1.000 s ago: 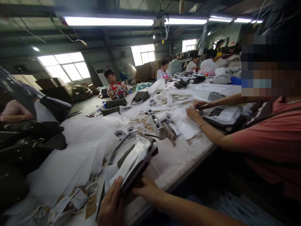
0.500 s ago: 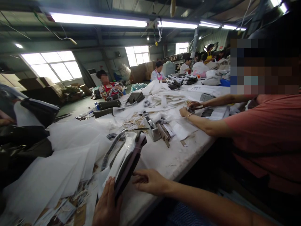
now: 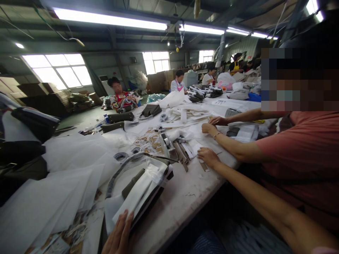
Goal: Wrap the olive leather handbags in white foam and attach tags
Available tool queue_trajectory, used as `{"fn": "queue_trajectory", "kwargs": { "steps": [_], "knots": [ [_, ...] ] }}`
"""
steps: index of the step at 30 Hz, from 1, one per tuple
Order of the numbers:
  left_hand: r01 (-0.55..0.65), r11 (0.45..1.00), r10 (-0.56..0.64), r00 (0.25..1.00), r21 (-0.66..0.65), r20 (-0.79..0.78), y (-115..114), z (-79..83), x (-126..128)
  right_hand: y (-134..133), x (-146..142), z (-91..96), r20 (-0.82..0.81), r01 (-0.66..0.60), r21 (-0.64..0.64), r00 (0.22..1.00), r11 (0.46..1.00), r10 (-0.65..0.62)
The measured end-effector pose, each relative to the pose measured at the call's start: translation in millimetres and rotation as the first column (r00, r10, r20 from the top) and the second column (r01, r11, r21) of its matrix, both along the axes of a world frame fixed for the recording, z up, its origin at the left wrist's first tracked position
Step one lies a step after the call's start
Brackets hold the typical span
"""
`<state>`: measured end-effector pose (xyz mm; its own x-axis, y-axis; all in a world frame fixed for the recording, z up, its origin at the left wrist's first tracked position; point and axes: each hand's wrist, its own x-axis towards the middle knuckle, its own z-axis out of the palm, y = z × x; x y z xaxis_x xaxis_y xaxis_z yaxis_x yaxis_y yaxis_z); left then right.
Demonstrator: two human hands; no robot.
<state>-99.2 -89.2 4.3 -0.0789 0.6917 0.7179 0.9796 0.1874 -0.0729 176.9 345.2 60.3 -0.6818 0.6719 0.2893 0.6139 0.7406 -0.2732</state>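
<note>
A dark bag (image 3: 148,208) lies tilted on the near part of the table, wrapped along its side in a white foam sheet (image 3: 143,187) with clear film near the top. Its wrapped strap (image 3: 112,180) loops out to the left. My left hand (image 3: 119,233) holds the bag's lower end, fingers together on the foam and thumb hidden. My right hand (image 3: 209,157) is stretched far forward, its fingers extended over the edge of a small white sheet (image 3: 195,145). Left of that hand are a tape dispenser (image 3: 169,148) and grey-brown strips (image 3: 181,155).
Large white sheets (image 3: 60,197) spread over the left of the table, with paper scraps (image 3: 70,236) beside them. Rolls of tape (image 3: 121,156) lie beyond the bag. A co-worker in a pink shirt (image 3: 296,141) works close at the right. Other people sit across the table.
My right hand has moved from beside the bag forward and right to the small white sheet. The bag has tipped lower, showing more of its strap and white wrap.
</note>
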Motion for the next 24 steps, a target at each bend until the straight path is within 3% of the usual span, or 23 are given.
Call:
{"fn": "queue_trajectory", "kwargs": {
  "steps": [4, 9, 13, 16, 18, 20, 22, 23, 24],
  "knots": [
    [-0.005, 1.000, 0.005, 1.000, 0.011, -0.005, 1, 4.5, 3, -2, 1, 0.6, -0.028, -0.007, 0.031, 1.000, 1.000, 0.008],
    [-0.039, 0.999, 0.039, 0.999, 0.014, 0.016, 2, 7.8, 11, -28, 16, 12.9, -0.096, -0.010, 0.029, 0.995, 1.000, 0.013],
    [-0.055, 0.999, 0.054, 0.997, 0.001, 0.054, 1, 6.0, 12, -72, 26, 17.1, -0.141, -0.032, -0.014, 0.990, 0.999, 0.030],
    [-0.070, 0.998, 0.070, 0.995, -0.004, 0.064, 0, 5.3, 12, -126, 25, 16.9, -0.235, -0.122, -0.189, 0.969, 0.974, 0.076],
    [-0.082, 0.997, 0.081, 0.995, 0.013, 0.064, -1, 5.8, 14, -170, 20, 17.9, -0.333, -0.270, -0.379, 0.932, 0.885, 0.143],
    [-0.112, 0.993, 0.110, 0.991, 0.029, 0.080, -2, 7.0, 16, -210, 15, 20.4, -0.398, -0.478, -0.518, 0.869, 0.709, 0.295],
    [-0.140, 0.990, 0.136, 0.985, 0.030, 0.109, -3, 9.0, 18, -237, 10, 21.7, -0.428, -0.620, -0.580, 0.784, 0.529, 0.450],
    [-0.146, 0.989, 0.142, 0.983, 0.031, 0.119, -3, 10.1, 19, -244, 8, 20.5, -0.427, -0.636, -0.575, 0.770, 0.515, 0.474],
    [-0.150, 0.988, 0.145, 0.981, 0.033, 0.127, -4, 11.3, 20, -246, 6, 17.2, -0.413, -0.608, -0.547, 0.794, 0.576, 0.446]
  ]
}}
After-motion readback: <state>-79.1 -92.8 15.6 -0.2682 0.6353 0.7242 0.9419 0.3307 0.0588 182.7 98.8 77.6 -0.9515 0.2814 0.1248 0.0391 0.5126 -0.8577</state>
